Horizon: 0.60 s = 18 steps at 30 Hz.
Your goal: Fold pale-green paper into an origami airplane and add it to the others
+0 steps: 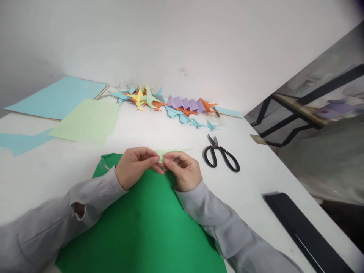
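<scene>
White table (256, 174), 12 o'clock at its far edge. At 9 o'clock lies a small blue sheet (24, 142); at 10 o'clock, a large blue sheet (61, 98), partly overlapped by pale green paper (85, 122). A heap of multicoloured folded-paper shapes (149, 98) occupies 12 o'clock, with a pleated purple piece (183, 102) near 1 o'clock. Scissors (217, 147) lie near 3 o'clock, blades slightly parted; a long black case (298, 227) lies at 4 o'clock.

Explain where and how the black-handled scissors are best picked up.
Probably best: grip the black-handled scissors by the handle loops, coming from the near side with the right hand. They lie flat, loops toward the person, slightly parted blades pointing away.
</scene>
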Each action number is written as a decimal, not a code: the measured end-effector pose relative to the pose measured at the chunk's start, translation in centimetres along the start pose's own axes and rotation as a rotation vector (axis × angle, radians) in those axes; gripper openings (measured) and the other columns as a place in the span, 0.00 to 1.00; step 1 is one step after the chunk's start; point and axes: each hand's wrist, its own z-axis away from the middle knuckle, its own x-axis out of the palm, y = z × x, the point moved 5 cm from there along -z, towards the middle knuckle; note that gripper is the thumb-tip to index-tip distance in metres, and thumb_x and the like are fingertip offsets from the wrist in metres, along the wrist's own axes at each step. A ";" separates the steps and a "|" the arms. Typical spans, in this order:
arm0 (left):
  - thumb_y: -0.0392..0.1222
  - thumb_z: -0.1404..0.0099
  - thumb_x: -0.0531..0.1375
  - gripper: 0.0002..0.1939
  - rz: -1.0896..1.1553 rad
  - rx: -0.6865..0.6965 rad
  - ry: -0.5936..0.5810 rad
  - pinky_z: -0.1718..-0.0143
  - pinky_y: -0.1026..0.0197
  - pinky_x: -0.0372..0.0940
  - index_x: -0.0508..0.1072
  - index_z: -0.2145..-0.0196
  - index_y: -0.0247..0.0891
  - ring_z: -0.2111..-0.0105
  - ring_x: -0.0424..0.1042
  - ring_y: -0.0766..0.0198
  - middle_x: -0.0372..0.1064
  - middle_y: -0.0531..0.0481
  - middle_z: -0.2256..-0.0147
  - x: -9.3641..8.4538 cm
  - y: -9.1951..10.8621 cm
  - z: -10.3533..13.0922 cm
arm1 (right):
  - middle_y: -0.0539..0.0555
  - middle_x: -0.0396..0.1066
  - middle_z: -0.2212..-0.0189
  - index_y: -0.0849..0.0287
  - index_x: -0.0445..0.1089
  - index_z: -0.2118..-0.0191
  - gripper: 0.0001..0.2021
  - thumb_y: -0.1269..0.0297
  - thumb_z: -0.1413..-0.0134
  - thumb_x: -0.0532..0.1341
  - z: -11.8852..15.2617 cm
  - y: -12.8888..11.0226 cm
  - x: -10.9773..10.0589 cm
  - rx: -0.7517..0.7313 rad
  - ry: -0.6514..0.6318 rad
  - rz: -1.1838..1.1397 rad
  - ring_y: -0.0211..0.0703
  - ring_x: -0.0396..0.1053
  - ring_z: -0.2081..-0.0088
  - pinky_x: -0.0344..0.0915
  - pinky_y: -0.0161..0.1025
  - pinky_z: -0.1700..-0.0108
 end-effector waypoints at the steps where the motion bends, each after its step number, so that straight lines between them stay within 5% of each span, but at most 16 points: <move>1: 0.40 0.51 0.64 0.09 0.000 -0.003 -0.001 0.71 0.59 0.68 0.70 0.77 0.32 0.79 0.73 0.61 0.72 0.50 0.80 0.0 0.0 0.0 | 0.47 0.70 0.82 0.58 0.71 0.75 0.06 0.65 0.63 0.67 0.0 0.1 0.0 0.003 0.001 0.002 0.36 0.69 0.78 0.65 0.34 0.75; 18: 0.38 0.50 0.63 0.08 -0.038 0.038 0.024 0.76 0.61 0.68 0.66 0.76 0.33 0.81 0.72 0.62 0.69 0.53 0.83 0.2 0.1 0.1 | 0.45 0.67 0.87 0.58 0.72 0.75 0.04 0.69 0.65 0.65 -0.1 0.4 -0.1 0.021 0.018 -0.030 0.34 0.65 0.82 0.66 0.34 0.76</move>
